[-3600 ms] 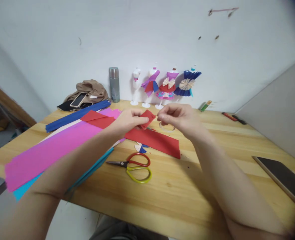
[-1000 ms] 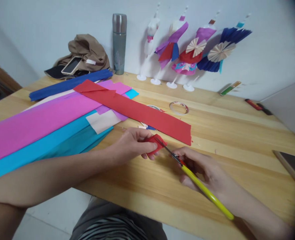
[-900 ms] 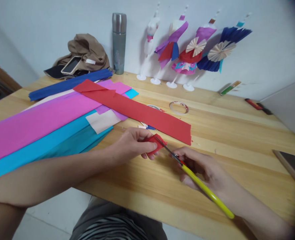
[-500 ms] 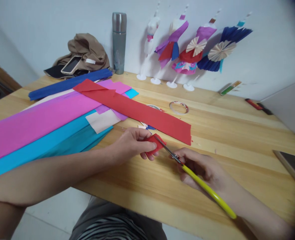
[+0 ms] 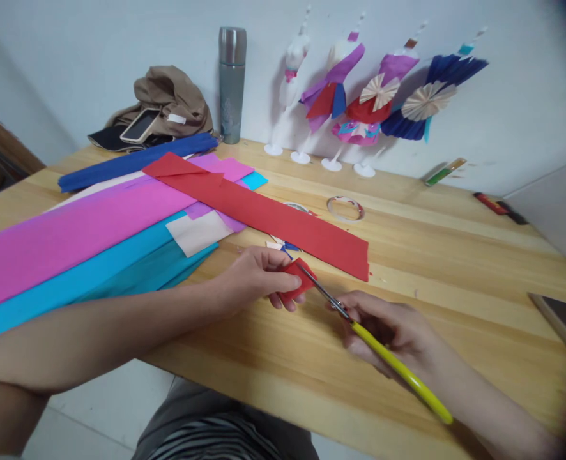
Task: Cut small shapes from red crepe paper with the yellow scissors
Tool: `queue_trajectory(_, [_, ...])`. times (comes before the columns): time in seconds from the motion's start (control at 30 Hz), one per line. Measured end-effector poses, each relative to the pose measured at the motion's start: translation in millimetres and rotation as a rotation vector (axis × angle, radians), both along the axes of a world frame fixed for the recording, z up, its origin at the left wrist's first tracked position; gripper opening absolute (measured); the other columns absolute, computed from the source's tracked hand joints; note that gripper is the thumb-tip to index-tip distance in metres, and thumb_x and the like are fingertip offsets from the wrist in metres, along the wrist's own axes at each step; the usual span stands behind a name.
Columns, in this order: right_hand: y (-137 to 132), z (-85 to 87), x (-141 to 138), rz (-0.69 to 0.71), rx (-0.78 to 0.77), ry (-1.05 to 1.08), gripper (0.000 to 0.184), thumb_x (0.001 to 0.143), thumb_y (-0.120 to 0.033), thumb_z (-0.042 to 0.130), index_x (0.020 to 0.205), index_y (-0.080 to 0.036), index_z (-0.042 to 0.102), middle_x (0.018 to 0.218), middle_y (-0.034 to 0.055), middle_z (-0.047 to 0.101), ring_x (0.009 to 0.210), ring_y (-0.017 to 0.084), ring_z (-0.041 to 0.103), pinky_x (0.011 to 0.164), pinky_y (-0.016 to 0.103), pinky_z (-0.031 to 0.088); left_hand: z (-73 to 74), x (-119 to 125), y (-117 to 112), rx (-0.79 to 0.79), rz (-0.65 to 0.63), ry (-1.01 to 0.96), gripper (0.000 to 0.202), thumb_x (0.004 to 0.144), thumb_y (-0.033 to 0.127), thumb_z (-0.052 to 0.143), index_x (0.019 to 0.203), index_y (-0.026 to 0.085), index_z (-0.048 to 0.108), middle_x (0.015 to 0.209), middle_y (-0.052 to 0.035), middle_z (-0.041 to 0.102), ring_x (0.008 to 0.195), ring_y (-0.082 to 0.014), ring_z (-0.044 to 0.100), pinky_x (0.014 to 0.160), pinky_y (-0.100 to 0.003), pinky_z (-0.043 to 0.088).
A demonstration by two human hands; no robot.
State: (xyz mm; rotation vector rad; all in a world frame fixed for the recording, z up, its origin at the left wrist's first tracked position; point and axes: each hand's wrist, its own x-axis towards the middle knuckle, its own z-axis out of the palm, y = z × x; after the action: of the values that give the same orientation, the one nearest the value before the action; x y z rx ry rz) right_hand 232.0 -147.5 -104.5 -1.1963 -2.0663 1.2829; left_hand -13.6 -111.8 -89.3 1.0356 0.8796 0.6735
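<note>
1. The step in hand looked like snipping: the scissors (image 5: pixel 376 347) met the small red piece (image 5: pixel 306 287) near the middle of the frame.
2. The next move seemed to call for a small, neat squeeze of the scissors, with the red piece kept still and fingertips out of the way. The paper looked thin, so it might have bent.
3. The left hand (image 5: pixel 264 275), just left of the middle, was closed in a pinch. Its thumb pressed on top of the red piece and the other fingers were curled behind and under it.
4. The right hand (image 5: pixel 405 322), right of the middle and lower down, was partly curled round the scissors. Its thumb and fingers were bent, but the yellow handle hid some of the grip.
5. The blades pointed up and left, with the tip over the red piece. I could not tell if they had cut in.
6. The long red strip (image 5: pixel 283 217) lay behind the left hand, slanting down from upper left. Pink paper (image 5: pixel 82 227) and blue paper (image 5: pixel 96 275) lay at the left of the frame.
</note>
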Motion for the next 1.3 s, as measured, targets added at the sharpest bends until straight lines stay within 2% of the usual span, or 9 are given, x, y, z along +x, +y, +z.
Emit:
queue_trajectory(0.2, [1,-3.7,0,-0.012,0.087,-0.024,0.028,0.089,-0.047,0.067,0.103,-0.023,0.065,0.067,-0.004,0.04,0.055,0.012,0.034,0.048,0.025,0.029,-0.5,0,0,0.002,-0.008,0.023,0.013,0.07,0.025,0.069,0.073,0.012,0.067,0.07,-0.0042,0.071,0.057,-0.0108,0.065,0.054,-0.021,0.048])
queue_trajectory(0.43, [0,-5.7,0,-0.026,0.074,-0.023,0.029,0.088,-0.047,0.066,0.101,-0.021,0.064,0.066,-0.0048,0.038,0.054,0.011,0.032,0.047,0.025,0.028,-1.1,-2,-1,0.045,-0.017,0.062,0.026,0.07,0.036,0.071,0.082,0.013,0.069,0.074,-0.0053,0.072,0.059,-0.0129,0.066,0.055,-0.022,0.05])
queue_trajectory(0.53, [0,-7.5,2,-0.033,0.065,-0.027,0.031,0.089,-0.048,0.066,0.104,-0.021,0.065,0.066,-0.0044,0.041,0.053,0.011,0.034,0.047,0.025,0.028,1.4,-2,-2,0.055,0.005,0.072,0.026,0.073,0.035,0.068,0.089,0.014,0.071,0.075,-0.0047,0.072,0.059,-0.0132,0.066,0.055,-0.022,0.049])
queue_trajectory(0.67, [0,-5.4,0,-0.031,0.053,-0.041,0.029,0.088,-0.048,0.066,0.1,-0.022,0.065,0.065,-0.0044,0.04,0.053,0.012,0.035,0.047,0.025,0.029,3.2,0,-3,0.082,0.076,0.073,0.016,0.075,0.027,0.066,0.07,0.013,0.07,0.064,-0.0025,0.067,0.059,-0.0102,0.06,0.057,-0.02,0.046])
queue_trajectory(0.77, [-1,-5.7,-1,-0.034,0.059,-0.044,0.027,0.089,-0.046,0.066,0.101,-0.022,0.065,0.065,-0.0045,0.04,0.054,0.012,0.034,0.047,0.025,0.029,1.1,2,-3,0.064,0.123,0.071,0.015,0.073,0.024,0.067,0.062,0.014,0.068,0.058,-0.0014,0.064,0.057,-0.0093,0.057,0.056,-0.019,0.045])
queue_trajectory(1.0, [-2,-10.1,2,-0.036,0.043,-0.024,0.027,0.089,-0.046,0.065,0.101,-0.022,0.064,0.066,-0.0048,0.039,0.055,0.011,0.032,0.047,0.026,0.027,-2.4,2,-3,0.086,0.128,0.036,0.018,0.073,0.025,0.068,0.058,0.014,0.067,0.058,-0.0024,0.065,0.059,-0.0101,0.057,0.059,-0.021,0.045])
queue_trajectory(1.17, [0,-3.4,-3,-0.027,-0.042,-0.043,0.031,0.087,-0.05,0.067,0.098,-0.021,0.062,0.066,-0.0044,0.041,0.056,0.012,0.035,0.049,0.026,0.029,-3.7,1,-3,0.088,0.137,0.035,0.018,0.072,0.026,0.068,0.059,0.015,0.068,0.059,-0.0024,0.065,0.06,-0.0107,0.057,0.06,-0.022,0.044])
queue_trajectory(1.3, [-1,2.1,-4,-0.018,-0.029,-0.076,0.03,0.088,-0.049,0.065,0.099,-0.022,0.06,0.067,-0.0031,0.047,0.057,0.014,0.042,0.05,0.025,0.035,-3.7,0,-2,0.088,0.121,0.037,0.017,0.072,0.026,0.067,0.06,0.014,0.069,0.059,-0.0028,0.065,0.061,-0.0114,0.058,0.061,-0.023,0.044])
